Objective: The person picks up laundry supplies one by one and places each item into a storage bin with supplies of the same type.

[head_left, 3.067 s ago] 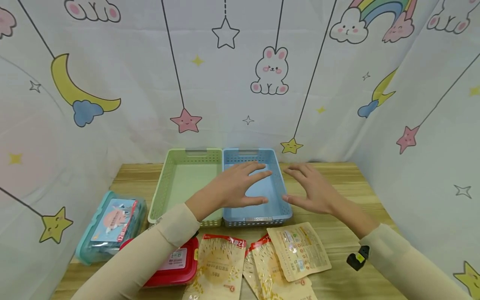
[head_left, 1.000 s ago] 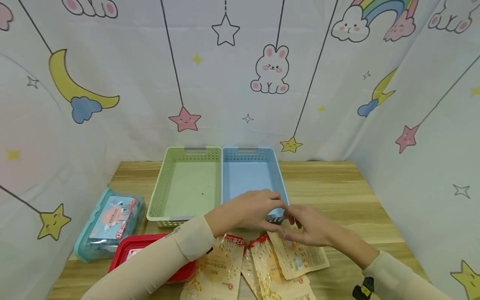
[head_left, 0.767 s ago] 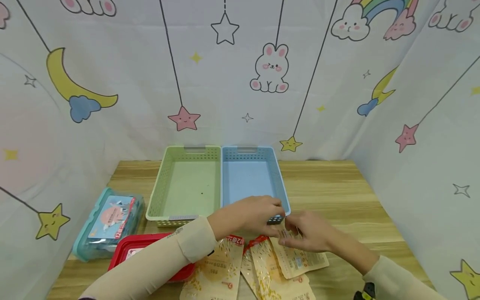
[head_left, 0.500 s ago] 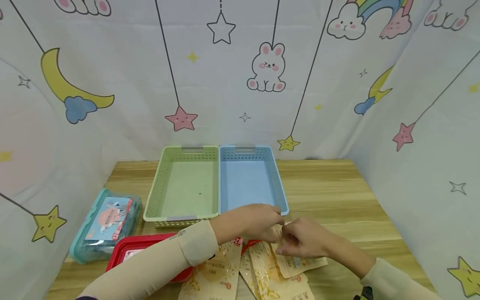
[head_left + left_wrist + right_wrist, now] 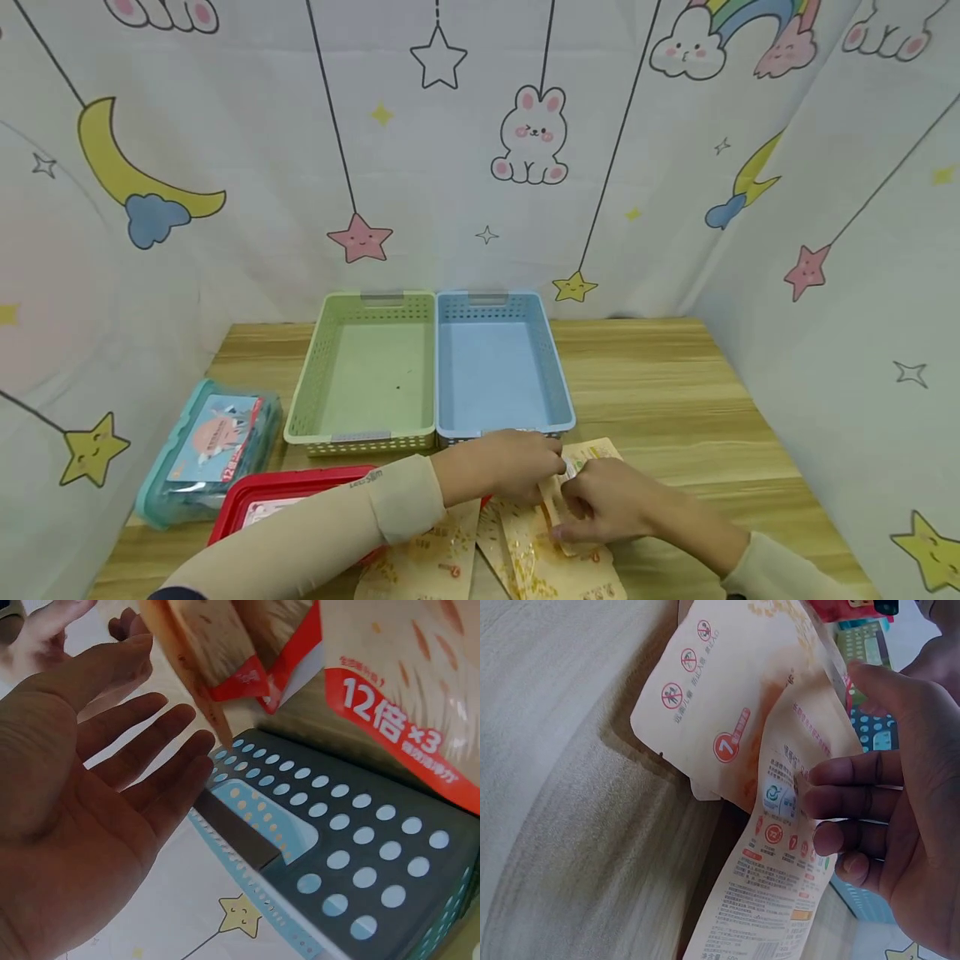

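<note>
Several beige pouches with red tops lie near the table's front, one of them a pouch (image 5: 397, 712) marked 12倍. One pouch (image 5: 787, 832), its printed back toward the right wrist camera, is bent and partly raised between my hands. My right hand (image 5: 618, 500) holds this pouch, with curled fingers against its printed face and the thumb by its upper edge. My left hand (image 5: 498, 467) is beside the same pouch's other edge. In the left wrist view its fingers are loosely extended, fingertips near the edge; whether they touch it is unclear.
Behind the hands stand a green basket (image 5: 322, 375) and a blue basket (image 5: 558, 375), side by side. To the left are a red-lidded box (image 5: 247, 492), partly behind my left sleeve, and a clear teal-lidded box (image 5: 213, 450). A printed white curtain (image 5: 465, 183) surrounds the wooden table (image 5: 645, 375).
Both hands have come down from over the blue basket to the pouches. The rightmost pouch, flat before, is now bent up and tilted. The view has shifted slightly.
</note>
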Demonstrator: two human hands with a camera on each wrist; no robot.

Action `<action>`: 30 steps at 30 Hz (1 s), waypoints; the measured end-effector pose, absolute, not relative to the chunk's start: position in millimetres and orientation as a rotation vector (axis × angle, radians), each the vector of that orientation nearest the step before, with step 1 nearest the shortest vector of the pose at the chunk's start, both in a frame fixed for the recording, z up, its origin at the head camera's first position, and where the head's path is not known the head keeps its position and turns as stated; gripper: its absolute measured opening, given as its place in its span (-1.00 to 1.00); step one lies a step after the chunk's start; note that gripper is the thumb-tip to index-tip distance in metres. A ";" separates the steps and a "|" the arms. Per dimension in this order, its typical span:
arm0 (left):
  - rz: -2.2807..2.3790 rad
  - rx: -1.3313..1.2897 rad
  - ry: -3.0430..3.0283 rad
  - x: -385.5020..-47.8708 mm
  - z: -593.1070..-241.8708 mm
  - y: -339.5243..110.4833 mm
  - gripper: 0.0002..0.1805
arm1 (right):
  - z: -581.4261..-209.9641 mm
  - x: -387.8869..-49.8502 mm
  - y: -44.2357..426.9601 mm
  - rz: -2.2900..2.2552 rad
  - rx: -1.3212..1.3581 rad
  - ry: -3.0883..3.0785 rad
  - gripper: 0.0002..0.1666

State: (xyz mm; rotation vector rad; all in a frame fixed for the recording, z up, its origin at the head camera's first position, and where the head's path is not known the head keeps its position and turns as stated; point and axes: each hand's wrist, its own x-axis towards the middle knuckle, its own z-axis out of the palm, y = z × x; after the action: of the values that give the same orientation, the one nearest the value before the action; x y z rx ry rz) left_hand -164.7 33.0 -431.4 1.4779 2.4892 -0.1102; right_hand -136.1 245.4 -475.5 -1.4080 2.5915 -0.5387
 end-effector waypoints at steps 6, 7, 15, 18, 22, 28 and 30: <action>-0.279 1.515 2.524 -164.9 -445.4 34.9 -0.63 | -475.8 -131.2 243.4 -0.479 -1.370 2.597 -0.38; -0.300 1.523 2.530 -164.6 -447.1 35.3 -0.63 | -476.1 -130.5 243.2 -0.463 -1.359 2.605 -0.37; -0.351 1.593 2.592 -158.7 -451.9 39.0 -0.74 | -478.9 -125.5 241.2 -0.350 -1.309 2.677 -0.30; -0.330 1.593 2.610 -157.0 -454.2 40.4 -0.77 | -480.4 -124.1 240.2 -0.309 -1.308 2.673 -0.31; -0.340 1.598 2.650 -155.4 -458.2 42.1 -0.78 | -482.0 -122.8 239.5 -0.265 -1.318 2.628 -0.37; -0.419 1.650 2.714 -152.7 -462.0 42.5 -0.80 | -484.0 -122.3 239.6 -0.232 -1.383 2.628 -0.57; -0.441 1.668 2.714 -152.4 -462.6 42.2 -0.80 | -484.7 -121.8 239.8 -0.247 -1.373 2.628 -0.59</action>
State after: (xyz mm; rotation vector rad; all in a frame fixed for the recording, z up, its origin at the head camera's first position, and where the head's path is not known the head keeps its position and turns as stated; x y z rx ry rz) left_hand -152.4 42.2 -462.6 1.6681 2.7141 -0.4408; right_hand -121.8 239.8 -484.7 -1.3731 2.6278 -0.2467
